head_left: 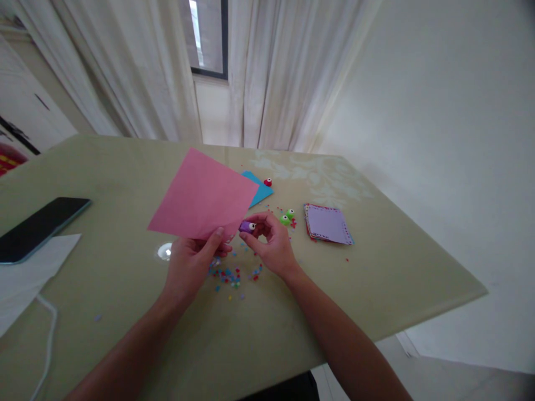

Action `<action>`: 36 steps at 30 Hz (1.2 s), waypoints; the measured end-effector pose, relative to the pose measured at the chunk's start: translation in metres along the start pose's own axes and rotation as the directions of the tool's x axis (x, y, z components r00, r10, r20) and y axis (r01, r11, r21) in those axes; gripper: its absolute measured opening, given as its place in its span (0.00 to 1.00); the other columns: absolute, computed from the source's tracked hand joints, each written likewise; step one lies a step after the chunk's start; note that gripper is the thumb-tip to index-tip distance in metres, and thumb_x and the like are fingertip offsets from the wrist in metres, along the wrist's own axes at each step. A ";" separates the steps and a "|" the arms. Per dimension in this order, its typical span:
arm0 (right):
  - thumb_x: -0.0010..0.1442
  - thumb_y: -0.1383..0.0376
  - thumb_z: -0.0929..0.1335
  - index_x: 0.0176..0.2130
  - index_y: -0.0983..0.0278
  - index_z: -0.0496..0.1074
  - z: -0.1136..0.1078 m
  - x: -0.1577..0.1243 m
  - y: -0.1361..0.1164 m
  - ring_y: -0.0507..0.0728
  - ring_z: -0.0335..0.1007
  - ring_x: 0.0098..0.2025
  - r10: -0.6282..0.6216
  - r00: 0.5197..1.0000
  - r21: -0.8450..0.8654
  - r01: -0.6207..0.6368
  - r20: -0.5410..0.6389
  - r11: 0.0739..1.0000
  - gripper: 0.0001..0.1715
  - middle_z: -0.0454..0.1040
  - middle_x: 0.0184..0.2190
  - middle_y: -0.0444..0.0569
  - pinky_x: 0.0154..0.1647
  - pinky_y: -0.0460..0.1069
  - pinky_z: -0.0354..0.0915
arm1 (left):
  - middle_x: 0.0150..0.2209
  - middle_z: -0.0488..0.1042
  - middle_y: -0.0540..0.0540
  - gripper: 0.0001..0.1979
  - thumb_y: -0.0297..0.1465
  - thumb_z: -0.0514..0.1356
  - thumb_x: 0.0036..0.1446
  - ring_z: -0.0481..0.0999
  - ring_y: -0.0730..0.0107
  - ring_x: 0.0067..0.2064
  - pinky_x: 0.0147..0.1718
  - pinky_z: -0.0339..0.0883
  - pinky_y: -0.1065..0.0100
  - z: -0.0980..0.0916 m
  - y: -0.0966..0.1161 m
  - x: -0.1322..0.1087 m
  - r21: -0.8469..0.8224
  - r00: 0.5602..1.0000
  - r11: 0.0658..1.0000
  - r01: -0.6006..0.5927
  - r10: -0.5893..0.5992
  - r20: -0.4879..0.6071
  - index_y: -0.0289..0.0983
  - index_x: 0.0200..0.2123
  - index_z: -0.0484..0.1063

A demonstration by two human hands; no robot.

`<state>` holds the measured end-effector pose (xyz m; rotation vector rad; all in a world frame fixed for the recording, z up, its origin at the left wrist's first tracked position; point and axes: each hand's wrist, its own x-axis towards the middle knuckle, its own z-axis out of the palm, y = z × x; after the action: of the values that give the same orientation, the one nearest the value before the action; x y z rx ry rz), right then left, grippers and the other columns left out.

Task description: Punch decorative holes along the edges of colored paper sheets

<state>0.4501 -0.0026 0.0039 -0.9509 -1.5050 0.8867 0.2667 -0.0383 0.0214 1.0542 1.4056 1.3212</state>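
Pink paper [204,195], on my head-view feed, is raised above the table [125,178], pinched in the left hand [190,259]. The right hand [273,245] holds a purple punch [246,226] at the sheet's right edge; whether it grips the paper, I cannot tell.

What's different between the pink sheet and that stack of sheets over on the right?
The pink sheet is held up off the table by the left hand, while the stack of sheets lies flat on it. The pink sheet is single; the stack has several layers, lilac on top. The pink sheet's far edges look plain, whereas the stack's top sheet has small cut-outs along its edges. Both look four-sided.
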 end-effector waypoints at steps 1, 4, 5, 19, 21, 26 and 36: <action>0.58 0.62 0.78 0.46 0.61 0.75 0.000 0.000 0.000 0.52 0.73 0.31 -0.005 1.000 0.002 0.005 0.002 1.000 0.17 0.78 0.35 0.45 0.33 0.48 0.71 | 0.26 0.84 0.42 0.21 0.49 0.72 0.53 0.82 0.62 0.26 0.28 0.77 0.66 0.000 0.000 0.000 -0.003 1.000 1.000 0.000 0.000 0.004 0.35 0.31 0.84; 0.58 0.62 0.78 0.47 0.60 0.75 0.002 -0.002 -0.003 0.52 0.73 0.31 -0.025 1.000 0.001 0.025 0.007 1.000 0.19 0.78 0.36 0.45 0.33 0.48 0.71 | 0.27 0.84 0.43 0.20 0.49 0.72 0.53 0.82 0.62 0.27 0.29 0.77 0.66 0.001 -0.001 0.000 -0.015 1.000 1.000 -0.008 0.008 0.025 0.35 0.32 0.84; 0.58 0.62 0.79 0.47 0.60 0.75 0.002 -0.003 -0.004 0.52 0.73 0.31 -0.032 0.999 -0.008 0.032 0.008 0.999 0.19 0.78 0.36 0.44 0.33 0.48 0.71 | 0.27 0.84 0.43 0.20 0.49 0.72 0.53 0.83 0.61 0.27 0.29 0.78 0.66 0.001 -0.002 0.000 -0.013 0.999 1.000 -0.010 0.010 0.030 0.36 0.32 0.84; 0.59 0.61 0.79 0.46 0.60 0.76 0.003 -0.005 -0.012 0.53 0.73 0.30 -0.084 0.996 -0.146 0.082 -0.008 0.986 0.17 0.78 0.33 0.43 0.35 0.49 0.71 | 0.28 0.85 0.42 0.20 0.48 0.71 0.55 0.84 0.58 0.28 0.30 0.78 0.64 0.001 -0.001 -0.001 0.033 0.999 0.999 -0.027 0.026 0.018 0.34 0.34 0.85; 0.59 0.61 0.79 0.45 0.60 0.76 0.003 -0.005 -0.014 0.53 0.73 0.30 -0.084 0.996 -0.166 0.080 -0.015 0.983 0.16 0.78 0.32 0.43 0.36 0.49 0.71 | 0.28 0.85 0.42 0.20 0.48 0.71 0.55 0.84 0.59 0.28 0.30 0.78 0.64 0.000 -0.001 -0.001 0.028 1.000 0.999 -0.030 0.030 0.010 0.34 0.34 0.85; 0.59 0.61 0.79 0.44 0.60 0.77 0.003 -0.005 -0.015 0.53 0.73 0.29 -0.066 0.996 -0.174 0.056 -0.052 0.983 0.15 0.77 0.30 0.42 0.35 0.49 0.71 | 0.28 0.85 0.42 0.20 0.49 0.70 0.55 0.84 0.58 0.28 0.30 0.78 0.64 0.000 0.000 -0.001 0.049 0.999 0.998 -0.033 0.032 0.004 0.35 0.33 0.85; 0.59 0.59 0.78 0.43 0.60 0.77 0.004 -0.006 -0.018 0.54 0.74 0.30 -0.054 0.996 -0.226 0.038 -0.065 0.973 0.14 0.79 0.32 0.45 0.36 0.50 0.73 | 0.28 0.85 0.42 0.19 0.47 0.69 0.55 0.84 0.57 0.29 0.30 0.78 0.63 0.002 0.005 -0.004 0.061 1.000 0.998 -0.022 0.022 0.004 0.36 0.32 0.85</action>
<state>0.4445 -0.0155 0.0175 -1.0947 -1.5830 0.6519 0.2694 -0.0412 0.0269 1.1144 1.4440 1.2989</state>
